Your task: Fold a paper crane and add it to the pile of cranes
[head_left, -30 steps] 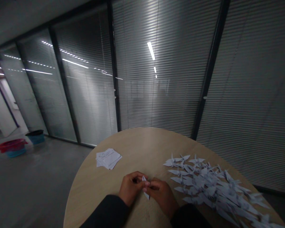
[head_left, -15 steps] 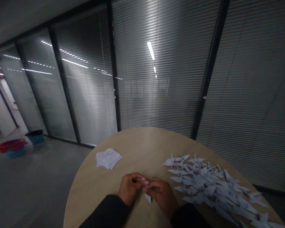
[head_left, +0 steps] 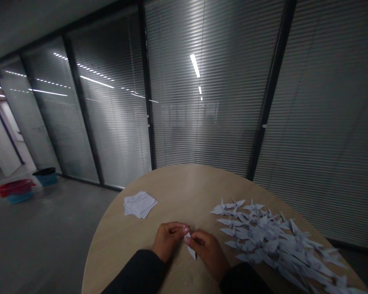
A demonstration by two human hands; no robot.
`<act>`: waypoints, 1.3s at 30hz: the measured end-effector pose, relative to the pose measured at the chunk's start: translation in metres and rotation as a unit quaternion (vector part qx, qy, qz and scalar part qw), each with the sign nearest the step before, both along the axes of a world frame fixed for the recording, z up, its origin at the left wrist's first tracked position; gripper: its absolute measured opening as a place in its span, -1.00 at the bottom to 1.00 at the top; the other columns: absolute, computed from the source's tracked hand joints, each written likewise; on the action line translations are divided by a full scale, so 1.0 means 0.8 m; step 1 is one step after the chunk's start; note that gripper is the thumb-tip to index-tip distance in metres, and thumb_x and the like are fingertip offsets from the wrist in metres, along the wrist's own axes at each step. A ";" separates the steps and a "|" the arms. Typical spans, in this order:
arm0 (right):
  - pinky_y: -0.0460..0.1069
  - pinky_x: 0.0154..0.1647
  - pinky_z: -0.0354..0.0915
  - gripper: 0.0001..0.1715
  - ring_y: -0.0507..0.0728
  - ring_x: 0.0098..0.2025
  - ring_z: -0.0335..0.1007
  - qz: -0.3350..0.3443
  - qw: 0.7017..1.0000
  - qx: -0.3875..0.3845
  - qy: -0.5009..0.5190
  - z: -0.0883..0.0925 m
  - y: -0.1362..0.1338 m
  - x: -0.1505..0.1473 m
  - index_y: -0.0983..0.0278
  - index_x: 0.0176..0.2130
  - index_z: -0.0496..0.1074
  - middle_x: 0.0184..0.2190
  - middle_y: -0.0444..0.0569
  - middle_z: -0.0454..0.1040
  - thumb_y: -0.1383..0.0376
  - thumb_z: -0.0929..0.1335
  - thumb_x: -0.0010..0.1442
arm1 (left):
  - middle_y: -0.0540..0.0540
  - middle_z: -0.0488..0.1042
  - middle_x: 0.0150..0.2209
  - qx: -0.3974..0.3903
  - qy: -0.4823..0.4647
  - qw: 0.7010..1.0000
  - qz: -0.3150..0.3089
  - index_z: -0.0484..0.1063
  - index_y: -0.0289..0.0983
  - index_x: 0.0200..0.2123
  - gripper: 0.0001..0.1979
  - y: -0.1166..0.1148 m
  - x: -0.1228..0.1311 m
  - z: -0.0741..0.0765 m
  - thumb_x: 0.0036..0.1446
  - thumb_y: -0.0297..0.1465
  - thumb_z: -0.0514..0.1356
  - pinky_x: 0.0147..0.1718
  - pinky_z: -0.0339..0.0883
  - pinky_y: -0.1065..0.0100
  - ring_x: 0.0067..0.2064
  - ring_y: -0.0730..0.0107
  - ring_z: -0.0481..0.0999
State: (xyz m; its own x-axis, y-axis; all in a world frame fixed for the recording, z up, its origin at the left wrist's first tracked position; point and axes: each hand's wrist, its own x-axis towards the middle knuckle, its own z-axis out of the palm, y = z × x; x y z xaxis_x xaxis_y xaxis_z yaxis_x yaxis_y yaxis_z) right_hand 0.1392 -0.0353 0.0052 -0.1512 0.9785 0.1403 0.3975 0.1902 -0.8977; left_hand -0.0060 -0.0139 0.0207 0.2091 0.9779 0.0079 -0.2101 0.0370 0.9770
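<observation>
At the near edge of the round table, just above the dark sleeves [head_left: 135, 271], the left hand [head_left: 168, 241] and the right hand [head_left: 207, 252] come together, both pinching a narrow folded white paper [head_left: 191, 248]. The paper stands between them, its upper end gripped at the fingertips [head_left: 186, 230] and its pointed lower end angling down and slightly right, below the hands. Whether that tip touches the tabletop is hard to tell. The hands hover over the pale wood-grain table [head_left: 125, 245], with their wrists low near its edge.

Just right of the right hand lies a wide, overlapping heap of folded paper cranes [head_left: 263, 241], spreading toward the table's far right edge. Beyond the left hand, well apart from it, sits a small stack of printed paper slips [head_left: 140, 205]. Past the table, to the left, a red basin [head_left: 14, 188] rests on a blue container on the grey floor [head_left: 49, 228], near a dark-rimmed bin [head_left: 45, 175]. Glass partitions with closed slatted blinds [head_left: 202, 122] run behind everything.
</observation>
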 end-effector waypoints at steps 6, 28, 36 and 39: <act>-0.07 -0.39 0.08 -0.59 0.05 -0.42 0.23 -0.014 0.999 0.008 -0.033 0.003 0.001 0.003 0.34 -0.52 0.42 -0.50 -0.06 0.33 0.05 0.28 0.06 | -0.21 0.54 -0.44 -0.008 -0.015 1.000 -0.004 0.56 -0.41 -0.47 -0.56 -0.001 0.000 0.002 -0.38 -0.16 0.42 -0.36 0.28 0.40 -0.41 0.38 0.46; -0.10 -0.43 0.07 -0.63 0.01 -0.45 0.19 0.033 0.999 -0.037 0.018 -0.003 0.002 0.004 0.38 -0.48 0.43 -0.54 -0.09 0.33 0.10 0.30 0.02 | -0.20 0.49 -0.48 0.009 -0.004 1.000 0.013 0.49 -0.44 -0.47 -0.44 -0.007 -0.001 0.016 -0.31 0.00 0.34 -0.45 0.19 0.44 -0.46 0.43 0.40; -0.08 -0.39 0.12 -0.66 0.05 -0.43 0.28 0.022 0.999 -0.027 -0.007 0.003 -0.001 0.003 0.35 -0.53 0.44 -0.53 -0.05 0.40 0.12 0.30 0.01 | -0.16 0.47 -0.52 -0.031 -0.045 0.998 0.016 0.39 -0.42 -0.49 -0.40 -0.010 0.002 0.015 -0.39 0.01 0.37 -0.47 0.28 0.40 -0.49 0.40 0.43; -0.08 -0.34 0.14 -0.71 0.06 -0.39 0.31 0.029 0.999 -0.012 -0.021 0.015 -0.007 0.001 0.35 -0.57 0.40 -0.48 -0.04 0.41 0.18 0.31 0.00 | -0.16 0.45 -0.55 -0.015 -0.031 0.999 0.026 0.40 -0.44 -0.50 -0.40 -0.011 0.002 0.012 -0.35 0.03 0.35 -0.53 0.23 0.43 -0.54 0.44 0.40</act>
